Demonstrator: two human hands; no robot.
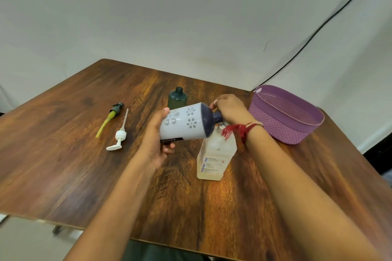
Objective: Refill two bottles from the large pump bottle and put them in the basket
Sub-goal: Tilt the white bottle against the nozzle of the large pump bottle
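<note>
near the left edge of the table [84, 165] a green pump head [113, 115] with its yellowish tube is lying flat. a white pump [119, 136] is lying just beside it, closer to the front edge.

toward the middle, the left hand [156, 144] is cupping the base of the flowered bottle [184, 123], fingers and thumb wrapped round its bottom end. it is holding the bottle in the air, tipped almost onto its side with the dark neck pointing right. behind it, toward the back edge, an uncapped dark green bottle [177, 98] is standing upright.

below the tipped neck a translucent bottle [214, 154] is standing on the table, its top hidden by the wrist and a red thread [239, 130]. the right hand [230, 109] is closing its fingers round the flowered bottle's neck. i cannot tell whether a cap is on it.

the step looks like opening or guiding that neck over the translucent bottle's mouth. to do it well:
- the left hand should be carrying the weight.
- the right hand should be turning or steering only.
- the neck should be centred over the mouth before tipping further.

the purple basket [273, 127] is sitting at the right corner, with nothing showing inside it.
</note>
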